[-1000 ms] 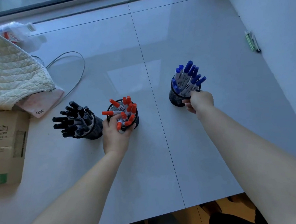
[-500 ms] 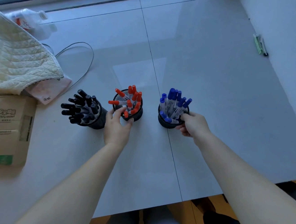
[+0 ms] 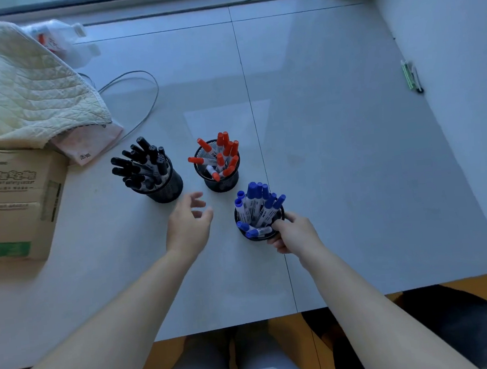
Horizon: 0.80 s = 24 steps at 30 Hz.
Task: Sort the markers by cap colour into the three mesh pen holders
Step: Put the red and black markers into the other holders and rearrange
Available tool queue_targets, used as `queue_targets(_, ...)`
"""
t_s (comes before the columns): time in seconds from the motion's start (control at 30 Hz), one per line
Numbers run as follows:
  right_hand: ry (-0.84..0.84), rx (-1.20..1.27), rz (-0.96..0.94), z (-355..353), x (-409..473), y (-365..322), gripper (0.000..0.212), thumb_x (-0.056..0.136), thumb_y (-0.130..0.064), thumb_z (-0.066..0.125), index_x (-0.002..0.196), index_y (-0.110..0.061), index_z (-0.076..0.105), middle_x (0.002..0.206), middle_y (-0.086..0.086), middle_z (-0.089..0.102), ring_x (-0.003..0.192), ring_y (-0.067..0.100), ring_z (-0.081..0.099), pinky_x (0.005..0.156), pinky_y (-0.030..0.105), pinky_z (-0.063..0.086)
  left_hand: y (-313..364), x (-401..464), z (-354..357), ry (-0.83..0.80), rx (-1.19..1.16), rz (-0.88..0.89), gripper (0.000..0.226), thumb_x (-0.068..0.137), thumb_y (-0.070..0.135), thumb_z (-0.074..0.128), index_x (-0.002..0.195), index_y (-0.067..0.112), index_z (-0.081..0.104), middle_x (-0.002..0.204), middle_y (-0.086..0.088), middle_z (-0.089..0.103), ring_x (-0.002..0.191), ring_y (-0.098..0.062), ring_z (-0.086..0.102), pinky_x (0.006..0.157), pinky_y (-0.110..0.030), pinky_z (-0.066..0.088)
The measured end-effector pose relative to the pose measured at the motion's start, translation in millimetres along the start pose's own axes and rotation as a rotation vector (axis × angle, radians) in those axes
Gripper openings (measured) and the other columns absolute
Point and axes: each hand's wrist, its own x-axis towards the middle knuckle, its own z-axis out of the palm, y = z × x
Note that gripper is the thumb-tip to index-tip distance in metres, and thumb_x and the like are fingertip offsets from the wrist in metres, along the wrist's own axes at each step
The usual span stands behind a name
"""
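White tabletop point(image 3: 338, 160) was cluttered leftward by a cardboard box point(image 3: 14, 200) and quilted cloth point(image 3: 19, 93); the blue-marker holder point(image 3: 259, 236) was grasped by the right hand point(image 3: 294, 234), the left hand point(image 3: 188, 225) held loose.

Right fingers point(image 3: 275, 244) behind blue holder point(image 3: 259, 236)

black mesh holders point(image 3: 167, 188), glossy tiles point(image 3: 337, 151), quilted cloth point(image 3: 18, 87)

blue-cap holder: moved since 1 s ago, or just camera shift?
Yes. The blue-cap holder, gripped by the right hand, has come left across the tile seam and nearer the person, closing on the red-cap holder.
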Motion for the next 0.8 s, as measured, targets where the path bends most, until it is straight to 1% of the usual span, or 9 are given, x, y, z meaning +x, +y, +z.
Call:
queue_targets(0.07, -0.009, -0.003, 0.007, 3, -5, 3, 0.027, 0.086, -0.012, 0.049, 0.111, -0.013, 0.058, 0.062, 0.006, 0.061, 0.051, 0.016, 0.054, 0.047, 0.023, 0.044, -4, -7, -3, -0.073, -0.007, 0.009, 0.011, 0.089, 0.028, 0.055, 0.099, 0.029, 0.059, 0.088, 0.008, 0.062, 0.085, -0.012, 0.06, 0.066, -0.026, 0.049)
queue_targets(0.13, -0.02, -0.029, 0.003, 3, -10, 3, 0.03, 0.087, -0.015, 0.052, 0.116, -0.013, 0.057, 0.068, 0.006, 0.062, 0.055, 0.014, 0.055, 0.05, 0.023, 0.044, -3, -12, -4, -0.129, -0.039, 0.004, 0.007, 0.089, 0.03, 0.055, 0.091, 0.03, 0.062, 0.086, 0.004, 0.065, 0.085, -0.016, 0.062, 0.073, -0.031, 0.051)
queue_targets(0.23, -0.04, -0.131, -0.016, 1, -18, 2, 0.03, 0.087, -0.019, 0.055, 0.116, -0.015, 0.057, 0.074, 0.003, 0.062, 0.06, 0.011, 0.056, 0.051, 0.021, 0.044, 4, -18, -5, -0.186, -0.118, -0.02, 0.008, 0.089, 0.034, 0.056, 0.083, 0.036, 0.06, 0.087, 0.004, 0.067, 0.084, -0.015, 0.063, 0.067, -0.025, 0.048)
queue_targets(0.33, -0.103, -0.249, 0.003, -2, -26, -1, 0.029, 0.086, -0.026, 0.057, 0.114, -0.018, 0.059, 0.076, -0.001, 0.063, 0.061, 0.01, 0.055, 0.05, 0.02, 0.04, 13, -19, -5, -0.183, -0.091, 0.003, 0.008, 0.086, 0.043, 0.057, 0.08, 0.038, 0.06, 0.086, 0.011, 0.064, 0.081, -0.009, 0.06, 0.062, -0.021, 0.043)
queue_targets(0.43, -0.104, -0.278, -0.01, -4, -32, -3, 0.036, 0.087, -0.031, 0.055, 0.12, -0.017, 0.058, 0.09, -0.001, 0.062, 0.071, 0.012, 0.051, 0.058, 0.021, 0.039, 18, -22, -4, -0.165, 0.056, 0.073, 0.017, 0.083, 0.047, 0.058, 0.092, 0.032, 0.061, 0.093, 0.014, 0.058, 0.076, -0.002, 0.057, 0.061, -0.022, 0.043)
queue_targets(0.5, 0.052, -0.382, -0.136, -5, -31, -6, 0.042, 0.087, -0.03, 0.053, 0.126, -0.016, 0.052, 0.099, 0.0, 0.056, 0.087, 0.015, 0.051, 0.072, 0.026, 0.039, 21, -25, -2, -0.145, 0.166, 0.114, 0.024, 0.083, 0.045, 0.058, 0.101, 0.03, 0.059, 0.097, 0.013, 0.055, 0.076, -0.003, 0.057, 0.066, -0.025, 0.046)
queue_targets(0.57, 0.256, -0.475, -0.36, -4, -33, -11, 0.038, 0.085, -0.024, 0.053, 0.122, -0.017, 0.053, 0.098, -0.004, 0.051, 0.093, 0.016, 0.05, 0.074, 0.027, 0.038, 22, -27, -1, -0.137, 0.246, 0.124, 0.027, 0.083, 0.042, 0.059, 0.106, 0.027, 0.058, 0.1, 0.012, 0.054, 0.077, -0.006, 0.057, 0.069, -0.028, 0.047)
queue_targets(0.63, 0.358, -0.49, -0.591, -1, -37, -22, 0.032, 0.082, -0.016, 0.055, 0.114, -0.017, 0.057, 0.097, -0.004, 0.053, 0.094, 0.017, 0.05, 0.073, 0.027, 0.04, 22, -28, -1, -0.131, 0.291, 0.127, 0.028, 0.084, 0.04, 0.06, 0.108, 0.026, 0.057, 0.102, 0.011, 0.054, 0.079, -0.009, 0.057, 0.071, -0.029, 0.048)
queue_targets(0.8, 0.18, -0.761, -0.898, 15, -32, -52, 0.028, 0.087, -0.018, 0.055, 0.114, -0.02, 0.061, 0.107, -0.002, 0.061, 0.105, 0.018, 0.045, 0.086, 0.03, 0.037, 20, -29, 0, -0.105, 0.41, 0.167, 0.025, 0.084, 0.039, 0.057, 0.106, 0.028, 0.057, 0.1, 0.013, 0.059, 0.085, -0.011, 0.058, 0.068, -0.03, 0.05)
